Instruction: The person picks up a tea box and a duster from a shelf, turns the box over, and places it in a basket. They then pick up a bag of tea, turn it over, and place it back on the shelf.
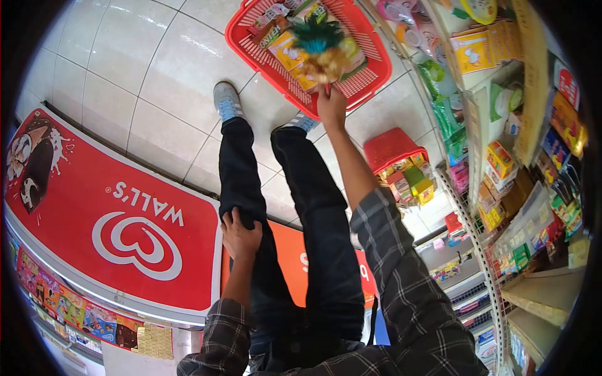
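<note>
My right hand (332, 108) is closed around the thin handle of a duster with teal and golden-brown tufts (318, 47), blurred by motion. The tufts hang over a red plastic shopping basket (241, 47). Inside that basket, yellow and brown packets (285, 49) lie partly hidden under the duster. On my left knee rests my left hand (241, 235), palm down with its fingers apart and nothing in it.
A red Wall's ice-cream freezer (150, 207) stands along the left. Shelves of packaged goods (495, 169) line the right side. Near my right forearm is a smaller red container (392, 149) with boxes beside it, on the tiled floor (169, 69).
</note>
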A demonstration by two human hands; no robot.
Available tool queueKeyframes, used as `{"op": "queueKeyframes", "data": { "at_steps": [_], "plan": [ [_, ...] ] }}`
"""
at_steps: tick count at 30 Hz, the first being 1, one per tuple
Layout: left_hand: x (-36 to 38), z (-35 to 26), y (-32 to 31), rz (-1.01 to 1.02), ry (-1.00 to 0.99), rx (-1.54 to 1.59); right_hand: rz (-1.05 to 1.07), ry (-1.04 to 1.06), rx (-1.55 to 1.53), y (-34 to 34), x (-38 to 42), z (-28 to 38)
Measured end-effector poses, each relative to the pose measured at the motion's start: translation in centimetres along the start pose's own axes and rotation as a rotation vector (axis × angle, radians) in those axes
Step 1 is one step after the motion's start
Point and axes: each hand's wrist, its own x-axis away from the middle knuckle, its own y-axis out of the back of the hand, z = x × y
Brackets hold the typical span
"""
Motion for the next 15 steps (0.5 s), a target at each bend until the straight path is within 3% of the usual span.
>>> {"op": "queueKeyframes", "data": {
  "at_steps": [3,5,8,11,15],
  "plan": [
    [-0.2,0.6,-1.0,-0.015,-0.012,0.010,-0.034,0.171,0.283,-3.5,-4.8,-1.1],
    [-0.1,0.7,-1.8,-0.039,-0.026,0.032,-0.011,0.148,0.381,-5.4,-7.4,-0.6],
    [-0.1,0.3,-2.4,-0.008,0.029,0.052,0.076,-0.062,0.465,-6.2,-8.5,2.8],
    [0.3,0.6,-3.1,-0.024,0.042,0.065,0.084,-0.140,0.537,-6.3,-9.1,3.5],
    [0.3,0.4,-2.2,-0.009,0.033,0.084,-0.072,0.047,0.522,-5.0,-7.2,2.9]
  ]
}}
